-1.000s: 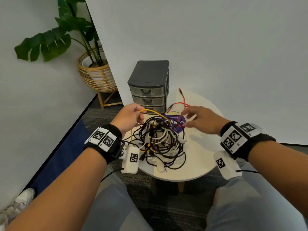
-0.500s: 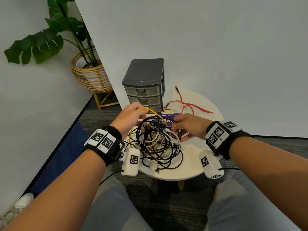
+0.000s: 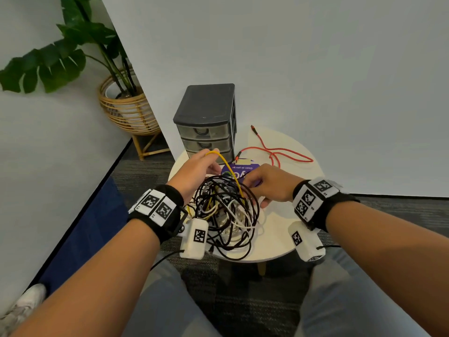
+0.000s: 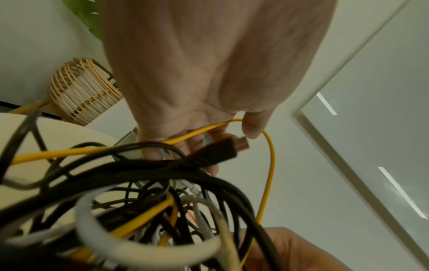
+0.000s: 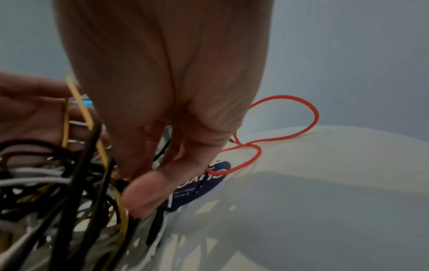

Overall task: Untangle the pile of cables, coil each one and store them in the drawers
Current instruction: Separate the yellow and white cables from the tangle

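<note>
A tangled pile of black, white and yellow cables (image 3: 226, 210) lies on the round white table (image 3: 279, 229). My left hand (image 3: 196, 169) pinches a loop of the yellow cable (image 4: 232, 124) and holds it above the pile. A black plug (image 4: 220, 150) sticks out just under its fingers. My right hand (image 3: 267, 183) reaches into the pile's right side, thumb (image 5: 148, 192) and fingers pinched together where the yellow cable and black strands cross; which strand they hold is hidden. A red cable (image 3: 274, 152) lies loose on the table behind. The grey three-drawer unit (image 3: 206, 132) stands at the back, drawers closed.
A purple card (image 3: 243, 170) lies between the pile and the drawers. A white wall runs close behind the table. A potted plant in a wicker basket (image 3: 126, 110) stands on the floor at the back left. My knees are under the table's near edge.
My right hand moved left from the purple card into the pile and closed its fingers there, uncovering the red cable. My left hand kept hold of the yellow loop.
</note>
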The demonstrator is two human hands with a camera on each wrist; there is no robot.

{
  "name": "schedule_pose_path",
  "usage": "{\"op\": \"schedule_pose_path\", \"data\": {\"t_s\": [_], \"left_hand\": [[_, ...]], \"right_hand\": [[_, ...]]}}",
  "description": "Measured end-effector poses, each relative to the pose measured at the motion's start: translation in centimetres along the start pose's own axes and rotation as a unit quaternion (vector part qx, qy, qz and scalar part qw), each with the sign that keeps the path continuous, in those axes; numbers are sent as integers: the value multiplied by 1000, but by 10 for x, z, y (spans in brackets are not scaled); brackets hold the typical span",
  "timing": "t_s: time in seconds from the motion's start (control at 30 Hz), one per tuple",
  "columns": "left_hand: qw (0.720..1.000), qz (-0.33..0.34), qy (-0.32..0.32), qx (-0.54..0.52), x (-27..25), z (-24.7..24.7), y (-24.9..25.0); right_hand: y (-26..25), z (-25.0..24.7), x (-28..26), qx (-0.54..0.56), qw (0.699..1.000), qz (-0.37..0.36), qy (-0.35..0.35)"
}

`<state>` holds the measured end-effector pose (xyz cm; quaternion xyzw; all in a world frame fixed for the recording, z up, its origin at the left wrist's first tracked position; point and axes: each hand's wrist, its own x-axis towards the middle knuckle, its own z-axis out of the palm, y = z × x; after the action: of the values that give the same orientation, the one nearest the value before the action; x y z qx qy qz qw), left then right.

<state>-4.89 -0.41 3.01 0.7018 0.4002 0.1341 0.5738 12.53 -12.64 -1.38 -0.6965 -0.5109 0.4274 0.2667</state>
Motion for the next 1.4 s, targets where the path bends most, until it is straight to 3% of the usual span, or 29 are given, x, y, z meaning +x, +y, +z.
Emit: {"op": "schedule_pose_path", "data": {"t_s": [0.13, 0.27, 0.33, 0.43, 0.53, 0.63, 0.77, 0.93, 1.17, 1.4], "left_hand": [[1000, -16, 12, -10, 0, -3, 0], [999, -29, 24, -31, 1, -1, 6], [999, -30, 34, -24, 3, -2, 6], [995, 12, 48, 81, 6, -6, 3], [979, 67, -5, 192, 6, -4, 0], [947, 94, -73, 300, 4, 3, 0], [917, 84, -53, 387, 6, 12, 2], [923, 67, -81, 370, 9, 8, -2], [939, 97, -115, 308, 12, 2, -14], [975, 119, -152, 111, 11, -19, -14]], "right_hand": [[1, -3, -1, 11, 999, -22, -35], [0, -1, -2, -8, 997, -71, 18], [-3, 2, -1, -67, 990, -106, 58], [-8, 8, 0, -144, 970, -137, 141], [-17, 7, -3, -150, 960, -143, 188], [-29, 3, -3, -159, 955, -136, 209], [-40, -1, -5, -184, 952, -132, 204], [-48, -7, -11, -146, 963, -110, 199], [-60, -8, -14, -5, 984, -15, 175], [-98, -17, -8, 207, 968, 20, 141]]}}
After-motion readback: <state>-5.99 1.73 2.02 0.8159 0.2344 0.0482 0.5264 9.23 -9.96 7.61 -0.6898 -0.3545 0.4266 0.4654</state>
